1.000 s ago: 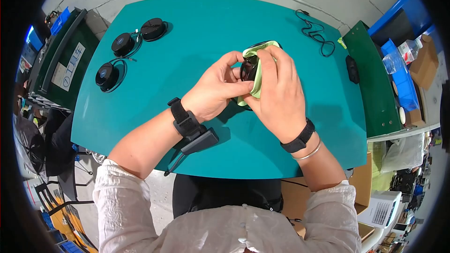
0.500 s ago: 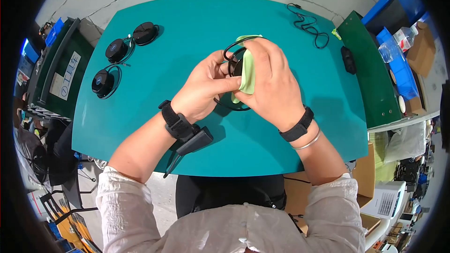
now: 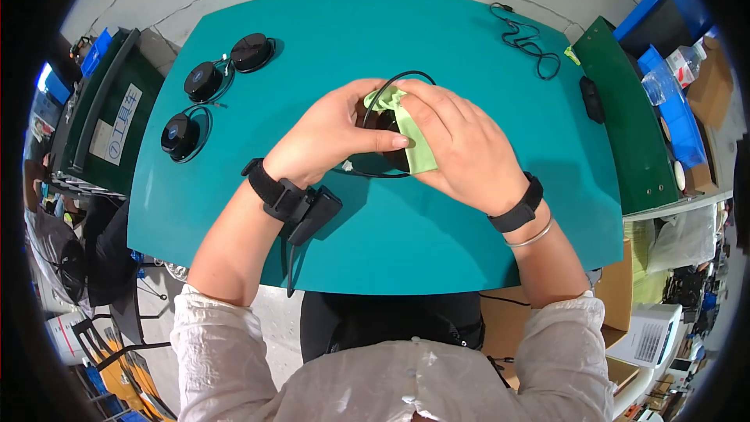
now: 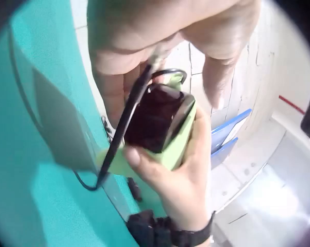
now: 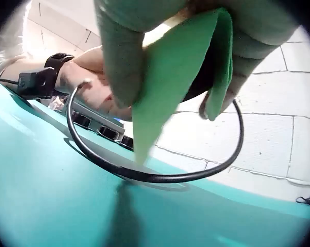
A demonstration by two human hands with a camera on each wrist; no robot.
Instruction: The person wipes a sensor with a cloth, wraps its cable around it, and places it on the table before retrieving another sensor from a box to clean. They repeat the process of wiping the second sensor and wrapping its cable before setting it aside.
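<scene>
My right hand point(image 3: 470, 142) grips a black, rounded, glossy device point(image 4: 154, 118) through a light green cloth point(image 3: 419, 148), its thumb lying along the device's near side in the left wrist view. The cloth wraps the back and edge of the device and hangs down as a folded flap in the right wrist view. A black cable point(image 5: 170, 178) loops out below and around the device. Close on the other side is my left hand point(image 3: 328, 131), thumb extended and standing apart from the device in the left wrist view, fingers behind the cable.
Three similar black round devices, one nearest point(image 3: 180, 136), lie with cables at the table's left. A coiled black cable point(image 3: 525, 43) is at the back right. Near the right edge sits a small black object point(image 3: 591, 100) beside a green panel point(image 3: 621, 125). Blue bins point(image 3: 673, 121) stand beyond.
The device and cloth have turned and shifted slightly left in the hands. My left thumb has lifted off the device, and the cable loop shows more openly above and below.
</scene>
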